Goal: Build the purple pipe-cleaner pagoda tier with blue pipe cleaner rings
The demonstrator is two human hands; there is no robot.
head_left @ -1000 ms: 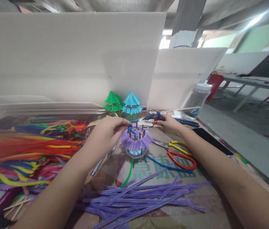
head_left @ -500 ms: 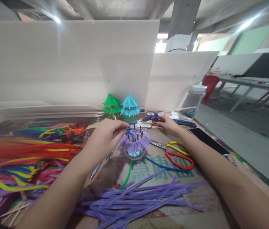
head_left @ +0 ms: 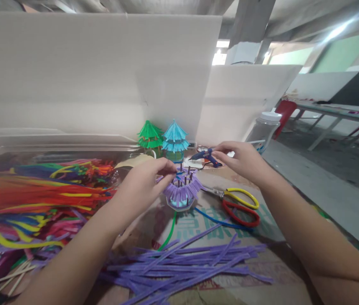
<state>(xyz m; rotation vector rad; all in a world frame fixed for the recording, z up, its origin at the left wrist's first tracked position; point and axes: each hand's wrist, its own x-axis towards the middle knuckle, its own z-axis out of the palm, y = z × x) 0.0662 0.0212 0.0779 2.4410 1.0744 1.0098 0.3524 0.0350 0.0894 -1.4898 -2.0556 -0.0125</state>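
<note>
A small pagoda-like model (head_left: 181,202) with a fringed purple roof and several dark sticks poking up stands in the middle. My left hand (head_left: 154,176) is at its upper left, thumb and forefinger pinching a short blue pipe cleaner piece (head_left: 178,174) over the roof. Behind and to the right is a dark blue glue gun (head_left: 203,156), its nozzle pointing left. My right hand (head_left: 238,160) hovers at the gun's rear end, thumb and forefinger apart; whether a fingertip touches it is unclear.
Red-and-yellow scissors (head_left: 241,217) lie right of the model. Purple pipe cleaners (head_left: 185,267) spread in front; a colourful pile (head_left: 45,199) lies left. Green (head_left: 150,134) and light blue (head_left: 174,137) roofed models stand behind, near a white panel (head_left: 87,76). A clear jar (head_left: 263,129) stands at right.
My right hand has drawn back from the glue gun's handle, up and to the right, and the gun stays in place. My left hand has shifted slightly right over the purple roof.
</note>
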